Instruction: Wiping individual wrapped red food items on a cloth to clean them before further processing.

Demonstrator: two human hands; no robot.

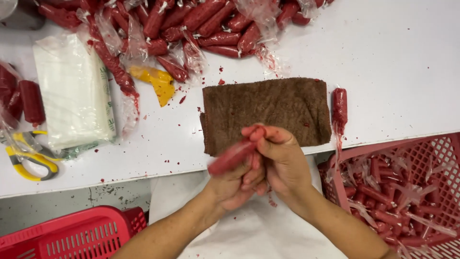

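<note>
Together, both hands, left hand (235, 180) and right hand (280, 160), hold in closed grip a motion-blurred red packet (232, 157), its end hidden.

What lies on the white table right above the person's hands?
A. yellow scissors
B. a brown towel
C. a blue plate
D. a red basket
B: the brown towel lies flat on the table just beyond both hands, which hold a red tube.

A red sausage-shaped tube (233, 156), wrapped in clear plastic, is held tilted, with its lower end pointing left. It is blurred. It is found just over the near edge of a brown cloth (266, 112), which is spread flat.
</note>
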